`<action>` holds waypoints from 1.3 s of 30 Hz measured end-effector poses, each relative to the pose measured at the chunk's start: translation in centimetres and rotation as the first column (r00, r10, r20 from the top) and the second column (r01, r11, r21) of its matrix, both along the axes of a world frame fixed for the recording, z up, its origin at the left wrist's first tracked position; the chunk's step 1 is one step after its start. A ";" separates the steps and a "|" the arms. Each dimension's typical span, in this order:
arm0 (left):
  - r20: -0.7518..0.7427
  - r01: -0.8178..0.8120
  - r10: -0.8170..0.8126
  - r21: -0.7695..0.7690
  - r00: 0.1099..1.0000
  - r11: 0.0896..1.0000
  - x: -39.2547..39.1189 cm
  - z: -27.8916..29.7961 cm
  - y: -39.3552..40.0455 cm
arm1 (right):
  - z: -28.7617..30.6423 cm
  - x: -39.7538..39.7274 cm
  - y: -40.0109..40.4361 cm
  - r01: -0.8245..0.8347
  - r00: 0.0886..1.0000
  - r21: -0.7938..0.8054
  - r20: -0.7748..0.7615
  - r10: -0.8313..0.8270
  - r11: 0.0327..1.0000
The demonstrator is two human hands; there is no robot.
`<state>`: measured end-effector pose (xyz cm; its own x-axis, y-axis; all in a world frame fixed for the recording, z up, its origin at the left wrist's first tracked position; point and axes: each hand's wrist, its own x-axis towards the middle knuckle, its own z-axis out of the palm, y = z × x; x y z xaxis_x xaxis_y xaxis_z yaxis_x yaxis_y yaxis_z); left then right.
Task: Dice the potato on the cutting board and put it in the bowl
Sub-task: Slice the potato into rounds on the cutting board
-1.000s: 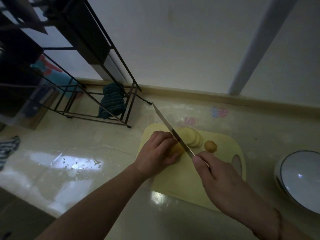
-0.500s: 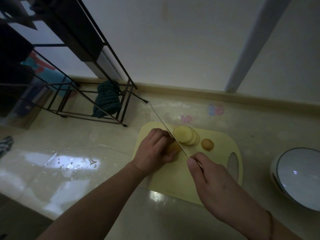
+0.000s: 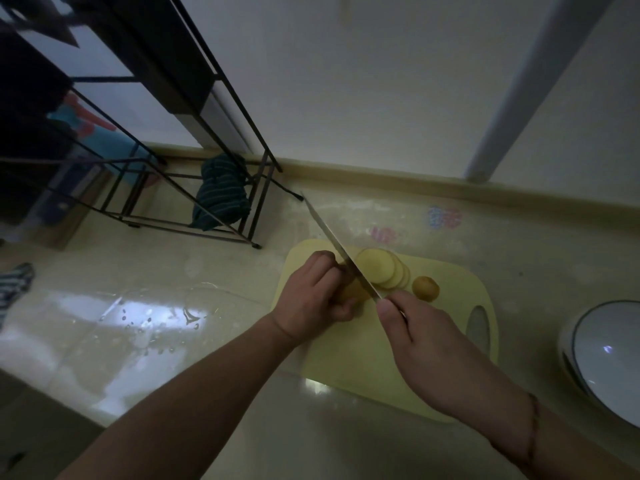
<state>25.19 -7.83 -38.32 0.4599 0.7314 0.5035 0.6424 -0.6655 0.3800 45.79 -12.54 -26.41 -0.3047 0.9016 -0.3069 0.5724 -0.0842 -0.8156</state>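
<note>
A pale yellow cutting board (image 3: 349,358) lies on the counter. My left hand (image 3: 311,296) grips the uncut part of the potato (image 3: 353,292), mostly hidden under its curled fingers. My right hand (image 3: 429,344) holds a long knife (image 3: 341,251) by its hidden handle, with the blade set against the potato next to the left fingers. Several round potato slices (image 3: 379,270) lean in a row right of the blade. A small potato end piece (image 3: 425,288) lies beside them. The white bowl (image 3: 616,362) with a dark rim stands at the right edge.
A black wire rack (image 3: 207,140) stands at the back left with a striped dark cloth (image 3: 221,194) at its foot. A wet patch (image 3: 138,317) shines on the counter left of the board. The wall runs close behind the board.
The blade has sunk a little deeper into the potato beside the left fingers. Both hands stay in about the same spot on the board.
</note>
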 end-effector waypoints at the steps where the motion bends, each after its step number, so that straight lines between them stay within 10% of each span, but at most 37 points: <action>1: -0.004 -0.005 0.005 0.001 1.000 1.000 -0.1 0.0 0.1 | -0.1 -0.2 0.0 0.002 1.000 0.007 -0.001 -0.002 1.000; 31: 0.042 -0.019 0.021 -0.037 0.999 0.999 -0.2 -0.2 0.3 | -5.5 -0.8 0.4 0.022 1.000 0.034 0.013 -0.023 0.999; 39: 0.010 -0.028 0.028 -0.007 1.000 1.000 0.0 0.1 -0.4 | -4.8 1.8 2.3 0.131 0.937 -0.529 -0.209 -0.278 0.838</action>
<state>25.17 -8.19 -38.25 0.4337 0.7476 0.5030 0.6570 -0.6444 0.3914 47.55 -10.23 -31.19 -0.2668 0.6967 -0.6659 0.2622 -0.6124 -0.7458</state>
